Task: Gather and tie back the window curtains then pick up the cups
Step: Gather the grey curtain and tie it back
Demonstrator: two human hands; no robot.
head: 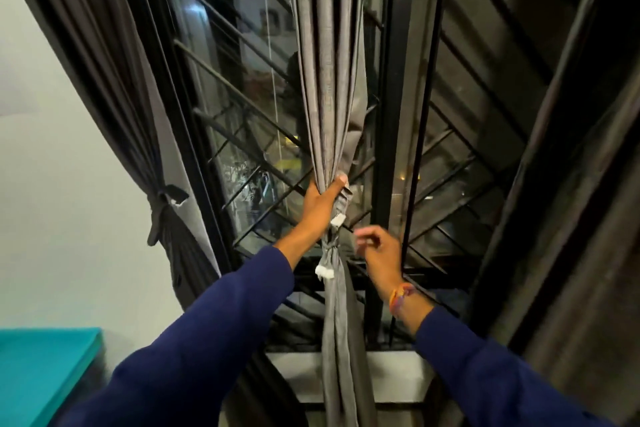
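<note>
A grey curtain (325, 80) hangs gathered in front of the window's middle. My left hand (320, 204) grips the bunched folds just above a grey tie (329, 250) knotted round the curtain, whose white-tipped ends dangle below. My right hand (379, 248) hovers just right of the tie, fingers loosely curled, holding nothing; it is blurred. A darker curtain (114, 87) at the left hangs tied back with a dark band (162, 204). No cups are in view.
The window has a black frame (391, 114) and diagonal metal bars behind the glass. Another dark curtain (581, 184) hangs along the right side. A white sill (398, 371) runs below the window. A teal surface (41, 371) lies at the lower left beside the white wall.
</note>
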